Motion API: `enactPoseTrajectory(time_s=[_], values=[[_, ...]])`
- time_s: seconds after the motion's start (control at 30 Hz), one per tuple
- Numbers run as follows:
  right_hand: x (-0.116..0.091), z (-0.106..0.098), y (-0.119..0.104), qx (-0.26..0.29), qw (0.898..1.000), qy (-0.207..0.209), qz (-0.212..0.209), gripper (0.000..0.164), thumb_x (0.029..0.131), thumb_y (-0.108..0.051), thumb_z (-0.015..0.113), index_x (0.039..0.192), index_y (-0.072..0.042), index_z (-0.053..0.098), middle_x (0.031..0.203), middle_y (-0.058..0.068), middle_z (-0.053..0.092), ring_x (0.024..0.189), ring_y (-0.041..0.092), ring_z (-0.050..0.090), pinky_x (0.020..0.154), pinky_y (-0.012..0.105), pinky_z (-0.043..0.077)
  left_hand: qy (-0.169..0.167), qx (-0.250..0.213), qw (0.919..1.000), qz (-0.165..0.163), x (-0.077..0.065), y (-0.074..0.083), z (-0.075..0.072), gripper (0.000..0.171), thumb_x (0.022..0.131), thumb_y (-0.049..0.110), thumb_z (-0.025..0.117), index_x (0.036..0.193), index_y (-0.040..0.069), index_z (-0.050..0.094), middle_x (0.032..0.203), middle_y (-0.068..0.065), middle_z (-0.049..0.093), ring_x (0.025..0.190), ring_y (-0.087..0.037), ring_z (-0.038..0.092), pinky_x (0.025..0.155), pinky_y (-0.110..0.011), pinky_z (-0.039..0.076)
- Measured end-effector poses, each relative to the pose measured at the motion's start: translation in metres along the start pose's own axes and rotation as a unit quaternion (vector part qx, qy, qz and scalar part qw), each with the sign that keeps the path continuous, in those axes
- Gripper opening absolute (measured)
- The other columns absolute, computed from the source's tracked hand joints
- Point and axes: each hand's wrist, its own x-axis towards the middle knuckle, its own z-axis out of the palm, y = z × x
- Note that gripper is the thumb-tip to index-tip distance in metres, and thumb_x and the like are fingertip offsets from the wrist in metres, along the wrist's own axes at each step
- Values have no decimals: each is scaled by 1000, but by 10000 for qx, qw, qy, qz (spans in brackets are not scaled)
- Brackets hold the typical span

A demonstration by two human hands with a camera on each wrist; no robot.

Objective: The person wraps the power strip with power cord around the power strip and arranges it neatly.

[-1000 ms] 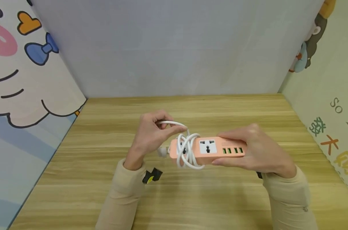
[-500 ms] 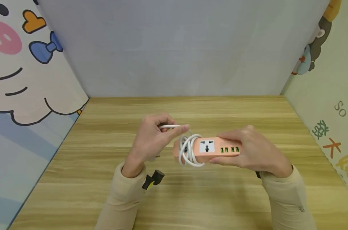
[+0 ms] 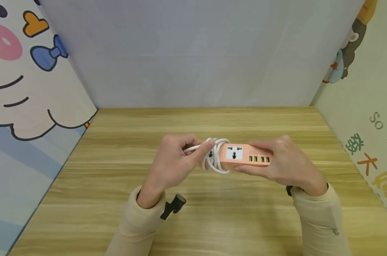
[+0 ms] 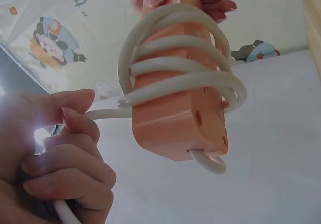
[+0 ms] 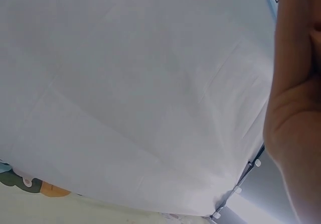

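A peach-coloured power strip with white sockets and several green USB ports is held up above the table. My right hand grips its right end, thumb along the near side. White cord is wound in several loops around the strip's left end. My left hand pinches the cord between thumb and forefinger close to the loops, and its other fingers curl around the trailing length, as the left wrist view shows. The plug cannot be seen. Only part of the right hand appears in the right wrist view.
Beneath both hands lies a wood-grain table. A pale grey panel closes off the back. Cartoon-printed panels stand at the left and right. A black wrist mount sticks out by the left sleeve.
The left hand has moved right and closer to the wound loops, with the cord still pinched. The strip rose slightly in the head view. A white piece below the left hand has gone from sight.
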Motion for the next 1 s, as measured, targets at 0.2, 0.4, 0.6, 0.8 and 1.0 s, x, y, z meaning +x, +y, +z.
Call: enactPoseTrajectory(time_s=[0.2, 0.4, 0.6, 0.8, 1.0], values=[[3, 3, 4, -3, 9984, 551, -116, 37, 70, -31, 93, 96, -10, 78, 64, -9, 63, 50, -3, 44, 47, 15, 36, -69, 130, 9997, 171, -4, 6, 6, 32, 101, 28, 64, 74, 13, 71, 53, 6, 38, 46, -6, 30, 46, -22, 26], [5, 5, 3, 91, 9955, 940, -19, 35, 69, -26, 93, 98, -14, 78, 67, -9, 66, 50, 0, 47, 48, 15, 37, -328, -52, 9990, 314, -7, 12, 7, 31, 107, 25, 54, 82, 12, 68, 55, 5, 43, 46, -6, 36, 45, -23, 32], [4, 6, 2, 113, 9913, 1306, 69, 38, 66, -21, 94, 99, -11, 78, 70, -5, 69, 50, 1, 48, 48, 15, 37, -987, -475, 9937, 235, -10, 17, 6, 29, 109, 21, 48, 91, 10, 68, 59, 3, 57, 50, -10, 55, 48, -25, 46], [3, 6, 3, 452, 9841, 1687, 332, 41, 63, -14, 96, 99, -8, 78, 73, 2, 71, 50, 2, 49, 48, 16, 38, -1681, -817, 9822, 202, -10, 15, 4, 28, 109, 17, 47, 92, 9, 68, 78, -2, 67, 72, -11, 65, 66, -26, 57], [2, 3, 2, 746, 9768, 1938, 525, 42, 61, -6, 95, 100, -5, 79, 74, 8, 72, 51, 1, 50, 49, 16, 39, -2352, -988, 9651, 600, -10, 9, 6, 28, 109, 15, 46, 94, 8, 68, 85, -2, 70, 77, -10, 67, 74, -25, 58]])
